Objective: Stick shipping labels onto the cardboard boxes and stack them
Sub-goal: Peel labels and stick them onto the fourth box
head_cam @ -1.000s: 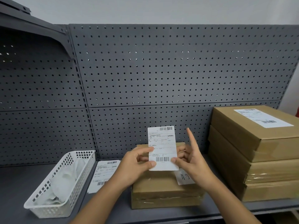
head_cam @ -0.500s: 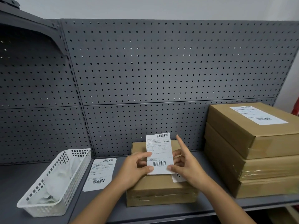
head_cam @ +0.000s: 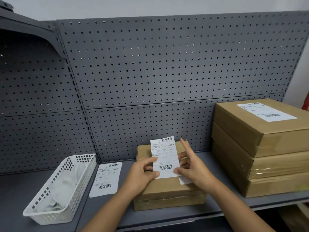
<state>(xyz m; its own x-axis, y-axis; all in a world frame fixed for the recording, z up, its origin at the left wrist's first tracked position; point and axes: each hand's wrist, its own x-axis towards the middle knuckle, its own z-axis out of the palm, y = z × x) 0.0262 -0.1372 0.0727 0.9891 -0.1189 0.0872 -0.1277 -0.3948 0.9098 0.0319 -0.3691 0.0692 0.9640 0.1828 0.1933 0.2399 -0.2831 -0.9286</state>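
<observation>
A white shipping label (head_cam: 164,156) with barcodes is held upright over a flat cardboard box (head_cam: 168,191) on the grey shelf. My left hand (head_cam: 142,173) pinches its lower left edge between thumb and fingers. My right hand (head_cam: 194,166) pinches the lower right corner, index finger pointing up. A corner of another white sheet (head_cam: 184,180) shows on the box under my right hand. At the right stands a stack of three cardboard boxes (head_cam: 267,164); the top one carries a stuck label (head_cam: 265,112).
A loose label sheet (head_cam: 106,179) lies flat on the shelf left of the box. A white plastic basket (head_cam: 55,191) with crumpled white paper sits at the far left. Grey pegboard (head_cam: 150,72) forms the back wall. The shelf's front edge (head_cam: 167,221) runs below.
Both hands have lowered the label toward the top of the box, and it tilts slightly more. The view has shifted a little.
</observation>
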